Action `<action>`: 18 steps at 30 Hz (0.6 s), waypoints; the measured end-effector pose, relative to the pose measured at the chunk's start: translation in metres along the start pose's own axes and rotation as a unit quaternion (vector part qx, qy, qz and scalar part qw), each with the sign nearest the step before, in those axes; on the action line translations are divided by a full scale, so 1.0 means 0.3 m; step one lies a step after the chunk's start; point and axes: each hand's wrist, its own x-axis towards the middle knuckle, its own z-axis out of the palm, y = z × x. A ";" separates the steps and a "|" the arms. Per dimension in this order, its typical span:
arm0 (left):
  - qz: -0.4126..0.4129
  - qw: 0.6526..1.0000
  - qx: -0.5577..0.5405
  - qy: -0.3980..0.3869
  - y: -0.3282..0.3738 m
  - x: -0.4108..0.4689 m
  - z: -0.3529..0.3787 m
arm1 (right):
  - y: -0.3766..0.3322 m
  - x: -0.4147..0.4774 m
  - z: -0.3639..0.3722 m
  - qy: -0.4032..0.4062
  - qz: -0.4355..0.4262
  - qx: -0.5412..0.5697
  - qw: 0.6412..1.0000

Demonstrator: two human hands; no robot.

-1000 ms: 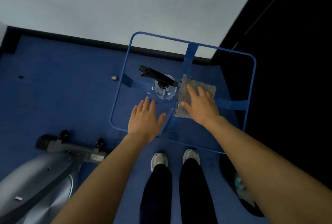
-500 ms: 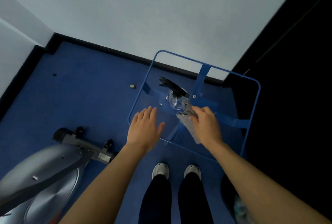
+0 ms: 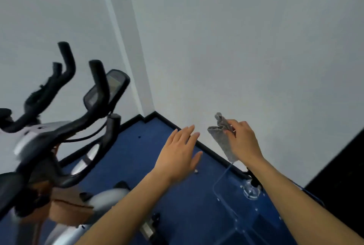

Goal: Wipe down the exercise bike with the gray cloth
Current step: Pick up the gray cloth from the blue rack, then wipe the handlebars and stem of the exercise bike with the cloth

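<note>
The right hand (image 3: 241, 138) pinches the gray cloth (image 3: 223, 138) between thumb and fingers, so that the cloth hangs crumpled in the air, touching nothing else. The left hand (image 3: 180, 153) is empty, its fingers spread flat and its palm facing down, just left of the cloth and not touching it. Below and to the right, a clear surface (image 3: 236, 205) with a blue frame carries a spray bottle (image 3: 252, 187), well under the raised cloth. Far to the left stands the exercise bike (image 3: 65, 126), with its black handlebars (image 3: 98, 85) and small display screen (image 3: 107, 89) blurred. The cloth is well apart from it. Judging by this, only the pick-up is done; no part of the bike is being wiped yet, so carrying the cloth over and all the wiping remain.
</note>
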 end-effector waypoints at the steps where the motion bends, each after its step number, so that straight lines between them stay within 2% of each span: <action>1: 0.006 1.000 -0.007 0.024 -0.028 -0.049 -0.070 | -0.083 -0.001 0.001 0.007 -0.015 0.002 1.000; 5: 0.027 0.995 -0.033 0.094 -0.171 -0.266 -0.300 | -0.399 -0.064 0.057 0.045 -0.050 0.035 0.997; 10: 0.026 0.994 -0.048 0.099 -0.411 -0.431 -0.478 | -0.698 -0.158 0.152 0.046 -0.057 0.072 0.995; 18: 0.004 0.994 -0.068 0.083 -0.733 -0.321 -0.607 | -0.914 -0.128 0.244 0.052 -0.043 0.065 0.996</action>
